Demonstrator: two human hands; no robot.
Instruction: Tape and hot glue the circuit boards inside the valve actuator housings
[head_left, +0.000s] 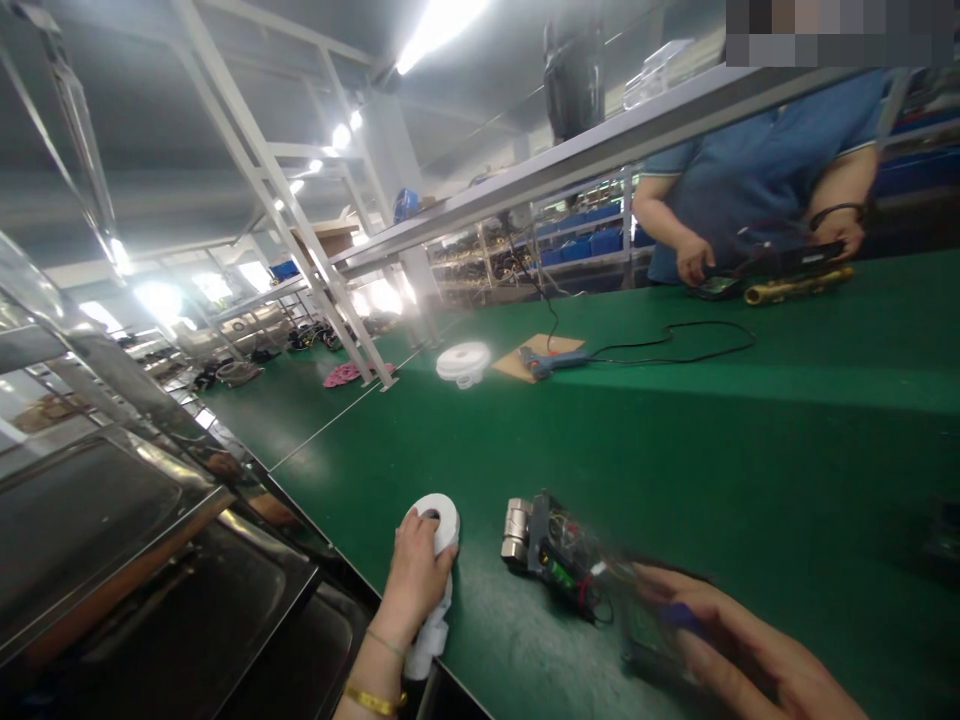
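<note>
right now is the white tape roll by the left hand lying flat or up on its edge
On its edge: the tape roll shows its core hole sideways, with the left hand gripping it on the green belt.

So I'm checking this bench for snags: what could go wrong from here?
The left hand grips a white tape roll whose loose tail hangs at the belt edge; it might catch or slip off. The right hand is blurred beside the electronic assembly, so its exposed wires could get tugged.

The left grip (415, 578) wears a gold bangle (373, 699) and thin bracelet (386, 643); the right grip (739, 655) seems bare, though blurred.
</note>
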